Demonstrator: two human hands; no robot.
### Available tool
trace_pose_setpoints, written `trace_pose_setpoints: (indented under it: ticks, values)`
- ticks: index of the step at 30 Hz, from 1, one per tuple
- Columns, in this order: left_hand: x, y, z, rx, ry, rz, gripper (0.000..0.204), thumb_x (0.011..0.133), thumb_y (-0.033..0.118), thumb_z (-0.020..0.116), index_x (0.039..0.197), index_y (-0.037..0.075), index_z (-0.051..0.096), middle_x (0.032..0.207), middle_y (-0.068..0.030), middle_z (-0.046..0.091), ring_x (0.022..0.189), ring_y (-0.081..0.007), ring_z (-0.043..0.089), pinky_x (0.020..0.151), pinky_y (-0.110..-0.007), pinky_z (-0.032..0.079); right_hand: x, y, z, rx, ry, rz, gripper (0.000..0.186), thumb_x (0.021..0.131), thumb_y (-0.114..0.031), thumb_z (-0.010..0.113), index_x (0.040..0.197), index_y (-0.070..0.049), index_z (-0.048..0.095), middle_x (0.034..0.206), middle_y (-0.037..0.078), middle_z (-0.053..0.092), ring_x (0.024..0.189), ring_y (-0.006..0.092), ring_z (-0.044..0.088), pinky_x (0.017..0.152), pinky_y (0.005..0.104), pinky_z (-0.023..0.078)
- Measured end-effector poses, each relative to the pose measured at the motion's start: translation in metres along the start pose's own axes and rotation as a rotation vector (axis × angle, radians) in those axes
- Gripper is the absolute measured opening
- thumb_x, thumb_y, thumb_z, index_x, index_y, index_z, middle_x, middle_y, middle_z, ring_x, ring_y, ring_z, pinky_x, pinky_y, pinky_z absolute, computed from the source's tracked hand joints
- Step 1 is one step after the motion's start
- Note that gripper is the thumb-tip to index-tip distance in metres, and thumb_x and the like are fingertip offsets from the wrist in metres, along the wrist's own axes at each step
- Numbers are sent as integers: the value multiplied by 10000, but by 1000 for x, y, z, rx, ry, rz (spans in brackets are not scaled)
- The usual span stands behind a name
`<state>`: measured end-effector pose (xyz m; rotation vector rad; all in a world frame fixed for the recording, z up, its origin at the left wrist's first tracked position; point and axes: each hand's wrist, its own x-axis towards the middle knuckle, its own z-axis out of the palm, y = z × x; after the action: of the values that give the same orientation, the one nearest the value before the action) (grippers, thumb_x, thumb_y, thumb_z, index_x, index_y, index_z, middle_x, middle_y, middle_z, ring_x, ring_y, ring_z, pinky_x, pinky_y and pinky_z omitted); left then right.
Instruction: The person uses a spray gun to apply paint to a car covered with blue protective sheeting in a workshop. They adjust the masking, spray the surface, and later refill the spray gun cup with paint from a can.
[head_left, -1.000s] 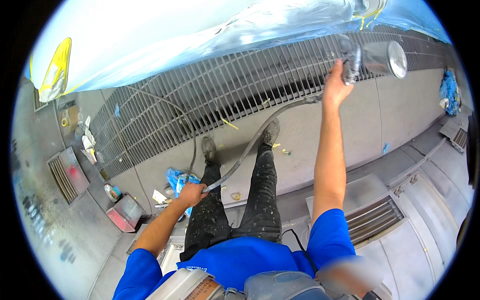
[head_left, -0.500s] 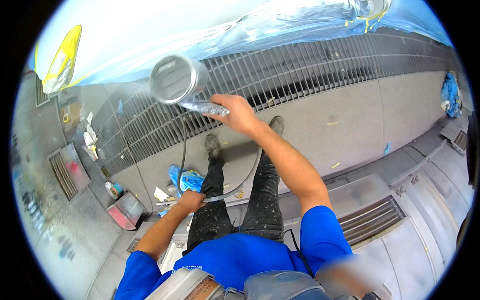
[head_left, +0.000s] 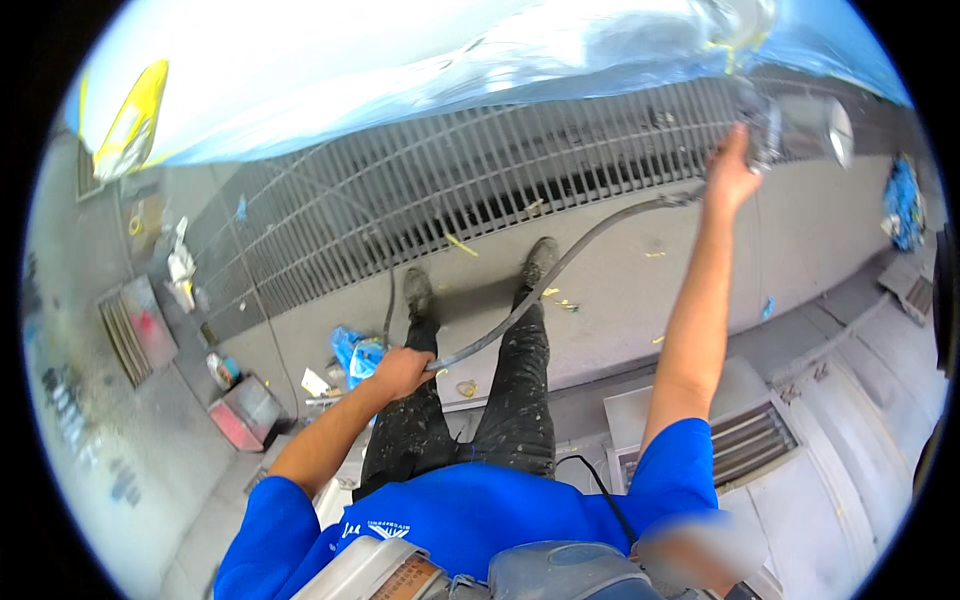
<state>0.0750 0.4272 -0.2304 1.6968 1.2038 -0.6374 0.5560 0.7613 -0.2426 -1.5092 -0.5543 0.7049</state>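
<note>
Far out to the right, my right hand [head_left: 734, 178] is closed around the grip of a paint spray gun [head_left: 765, 130]. The gun's round metal-looking cup [head_left: 815, 130] points right, and the gun is smeared by motion. From its grip a grey air hose [head_left: 590, 238] curves down to my left hand [head_left: 402, 372], whose fingers are wrapped round it at thigh height. Beyond my left hand the hose hangs to the floor. Ahead lies a white panel [head_left: 300, 60] edged with blue masking film [head_left: 560, 85], close to the gun.
A floor grate [head_left: 400, 180] runs along below the film. Crumpled blue film [head_left: 355, 355] lies by my left foot, more blue film [head_left: 903, 205] at far right. A red-and-grey box [head_left: 246, 414] and a can [head_left: 222, 370] stand at left. Yellow tape scraps [head_left: 462, 245] dot the floor.
My right hand has swung the spray gun from left of centre far to the right, along the film's edge. The hose is now stretched out to the right; my left hand has risen slightly.
</note>
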Motion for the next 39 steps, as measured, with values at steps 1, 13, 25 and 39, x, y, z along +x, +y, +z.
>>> trace_pose_setpoints:
  ticks: [1,13,25,39]
  values:
    - [-1,-3,-2,-19,41,-1,251,900,354,599,935,114,661,754,-158,659,774,-377,632,732,-517,484,9,6,-7,-65,92,-37,208,920,-217,665,795,-65,600,639,-9,531,486,71,450,417,241,341]
    - [-62,-63,25,82,-257,-90,300,885,412,600,964,138,690,816,-124,694,832,-324,673,796,-476,472,-219,7,139,-241,-639,-90,157,863,-151,750,941,-36,678,791,-7,624,723,105,526,669,293,465]
    - [-51,-47,24,110,-215,26,296,879,401,599,925,121,685,805,-133,694,820,-333,672,783,-465,475,-243,-2,156,-267,-1028,-104,255,821,-236,772,946,-41,666,813,129,664,713,259,624,664,356,491]
    - [25,59,-35,55,36,141,247,882,335,616,894,96,676,735,-150,666,735,-362,644,752,-461,478,50,-42,-30,-116,-67,-74,235,917,-212,669,766,-45,598,614,2,546,475,71,477,423,251,365]
